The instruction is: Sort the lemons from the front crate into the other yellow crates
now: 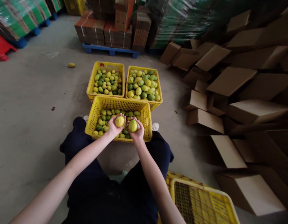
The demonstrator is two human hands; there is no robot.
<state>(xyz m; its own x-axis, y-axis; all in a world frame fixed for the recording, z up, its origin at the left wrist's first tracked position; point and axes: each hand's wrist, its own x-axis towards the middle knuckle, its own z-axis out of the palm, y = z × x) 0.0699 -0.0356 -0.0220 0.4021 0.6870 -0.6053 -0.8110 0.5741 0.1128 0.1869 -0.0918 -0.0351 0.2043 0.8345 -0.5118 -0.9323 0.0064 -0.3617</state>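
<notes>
Both hands are above the near yellow crate (120, 100), between my knees. My left hand (115, 128) has its fingers wrapped round a yellow lemon (119, 121). In my right hand (139, 132) lies a greener lemon (132, 125), gripped by the fingers. Green and yellow lemons (103, 118) cover part of the crate's floor below; my hands hide some of them. Just beyond stand two fuller crates, the left one (89, 84) with smaller fruit and the right one (160, 90) with larger lemons.
Many cardboard boxes (232, 81) are heaped on the right. An upturned yellow crate (204, 199) sits by my right side. A blue pallet (111, 50) with stacked cardboard is at the back. One lemon (71, 65) lies on the floor at left, with a red stool (2, 46) farther off.
</notes>
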